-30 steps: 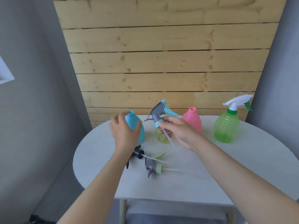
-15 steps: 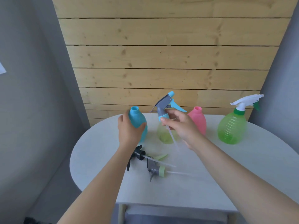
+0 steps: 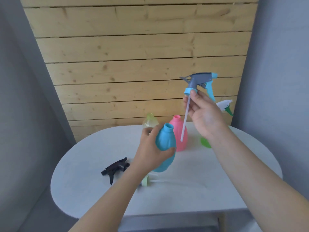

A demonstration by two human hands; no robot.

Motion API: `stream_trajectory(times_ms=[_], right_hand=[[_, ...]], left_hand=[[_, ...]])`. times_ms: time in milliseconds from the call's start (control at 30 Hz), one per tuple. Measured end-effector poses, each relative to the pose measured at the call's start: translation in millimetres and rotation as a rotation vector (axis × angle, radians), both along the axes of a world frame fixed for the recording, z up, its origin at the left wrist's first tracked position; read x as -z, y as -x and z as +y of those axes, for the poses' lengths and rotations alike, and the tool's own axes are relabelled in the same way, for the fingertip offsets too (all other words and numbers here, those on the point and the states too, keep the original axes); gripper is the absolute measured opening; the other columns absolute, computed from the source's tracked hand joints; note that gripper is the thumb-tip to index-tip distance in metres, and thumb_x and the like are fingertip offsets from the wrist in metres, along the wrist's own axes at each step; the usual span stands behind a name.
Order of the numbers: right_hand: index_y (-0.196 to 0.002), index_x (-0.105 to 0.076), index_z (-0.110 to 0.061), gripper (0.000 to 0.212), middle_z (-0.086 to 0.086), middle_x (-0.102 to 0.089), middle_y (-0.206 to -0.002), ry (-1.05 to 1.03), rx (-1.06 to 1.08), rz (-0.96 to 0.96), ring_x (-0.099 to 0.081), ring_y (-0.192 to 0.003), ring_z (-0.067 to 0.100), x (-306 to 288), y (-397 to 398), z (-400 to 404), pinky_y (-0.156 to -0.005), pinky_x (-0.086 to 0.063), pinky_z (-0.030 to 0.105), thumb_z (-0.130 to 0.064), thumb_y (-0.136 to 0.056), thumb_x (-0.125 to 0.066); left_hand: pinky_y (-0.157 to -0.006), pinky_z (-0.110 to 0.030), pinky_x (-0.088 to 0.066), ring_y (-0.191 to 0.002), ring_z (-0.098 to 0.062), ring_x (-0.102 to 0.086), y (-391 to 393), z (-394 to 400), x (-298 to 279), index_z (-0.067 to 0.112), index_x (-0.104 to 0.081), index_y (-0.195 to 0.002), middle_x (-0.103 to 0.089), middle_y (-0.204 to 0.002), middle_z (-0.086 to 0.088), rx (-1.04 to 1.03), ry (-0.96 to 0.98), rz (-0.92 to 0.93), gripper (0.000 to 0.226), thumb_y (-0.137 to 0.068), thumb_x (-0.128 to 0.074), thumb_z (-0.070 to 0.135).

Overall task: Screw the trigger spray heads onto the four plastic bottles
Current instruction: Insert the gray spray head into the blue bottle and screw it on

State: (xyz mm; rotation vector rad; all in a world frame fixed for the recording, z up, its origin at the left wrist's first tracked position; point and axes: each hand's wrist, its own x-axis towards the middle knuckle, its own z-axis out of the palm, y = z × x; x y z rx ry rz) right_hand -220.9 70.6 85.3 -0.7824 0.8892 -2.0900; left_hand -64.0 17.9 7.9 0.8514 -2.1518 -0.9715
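Two hands: blue bottle; spray head, unlabelled

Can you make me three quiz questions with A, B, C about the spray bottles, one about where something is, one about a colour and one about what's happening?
1. Where is the black spray head?
A. lying on the table
B. on the pink bottle
C. in the right hand

2. What colour is the bottle in the left hand?
A. pink
B. blue
C. green

3. Is the dip tube of the held grey-and-blue spray head inside the blue bottle?
A. yes, fully in
B. no, it hangs in the air above
C. yes, screwed tight

Answers:
1 A, it lies on the white table left of the forearm.
2 B, the left hand wraps the blue bottle.
3 B, the right hand holds it up, and the tube's tip is outside the open neck.
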Motion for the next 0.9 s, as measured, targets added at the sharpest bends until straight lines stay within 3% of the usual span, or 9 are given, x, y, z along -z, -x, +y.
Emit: stream_trajectory(times_ms=[100,233,333,500,600,733,900], right_hand=[[-0.092,-0.062,-0.013,0.011,-0.002,-0.061,-0.078,0.031,0.006,-0.059,-0.062,-0.075,0.010,-2,9,9,-0.077,-0.054,0.020,-0.009,-0.092,-0.051],[-0.105,-0.059,-0.010,0.015,0.001,-0.056,-0.089,0.018,0.045,0.005,-0.061,-0.080,0.011,4,18,13,-0.081,-0.052,0.021,-0.009,-0.092,-0.052],[-0.110,-0.059,-0.011,0.020,0.002,-0.057,-0.093,0.042,0.085,0.006,-0.061,-0.083,0.013,3,28,16,-0.080,-0.053,0.021,-0.009,-0.091,-0.054],[-0.109,-0.060,-0.010,0.020,-0.001,-0.059,-0.088,0.027,0.092,0.033,-0.061,-0.080,0.013,9,30,15,-0.079,-0.054,0.022,-0.005,-0.091,-0.053],[-0.107,-0.061,-0.012,0.020,-0.010,-0.066,-0.079,-0.066,0.075,0.118,-0.063,-0.083,0.011,22,21,14,-0.083,-0.052,0.022,-0.006,-0.089,-0.055],[-0.099,-0.067,-0.018,0.019,-0.007,-0.068,-0.080,-0.194,0.035,0.257,-0.065,-0.071,0.002,40,9,17,-0.064,-0.050,0.012,-0.009,-0.084,-0.063],[-0.106,-0.068,-0.016,0.024,0.005,-0.070,-0.102,-0.279,-0.005,0.239,-0.065,-0.094,0.020,59,10,19,-0.093,-0.049,0.036,-0.011,-0.083,-0.064]], left_hand=[[-0.081,-0.022,-0.038,-0.101,-0.014,-0.048,14,10,7,0.050,-0.037,-0.128,-0.036,-0.117,0.007,0.075,-0.030,-0.092,0.070,-0.071,-0.073,0.028],[-0.079,-0.021,-0.039,-0.102,-0.015,-0.049,26,19,13,0.067,-0.033,-0.110,-0.039,-0.116,0.008,0.169,-0.048,-0.125,0.068,-0.070,-0.072,0.029],[-0.082,-0.024,-0.039,-0.104,-0.016,-0.048,31,22,13,0.070,-0.029,-0.103,-0.039,-0.116,0.008,0.186,-0.031,-0.145,0.069,-0.070,-0.072,0.029],[-0.078,-0.023,-0.041,-0.102,-0.015,-0.050,34,24,12,0.061,-0.035,-0.116,-0.041,-0.116,0.007,0.183,-0.077,-0.110,0.067,-0.072,-0.073,0.028],[-0.074,-0.018,-0.044,-0.099,-0.005,-0.052,36,22,8,0.054,-0.039,-0.119,-0.044,-0.116,0.007,0.164,-0.156,-0.035,0.064,-0.071,-0.074,0.030],[-0.090,-0.035,-0.051,-0.105,-0.013,-0.061,40,22,-1,0.042,-0.045,-0.126,-0.062,-0.116,0.007,0.164,-0.281,0.096,0.068,-0.064,-0.071,0.036],[-0.087,-0.039,-0.055,-0.097,-0.013,-0.067,50,19,-1,0.027,-0.053,-0.121,-0.068,-0.108,0.005,0.116,-0.387,0.162,0.064,-0.061,-0.075,0.035]])
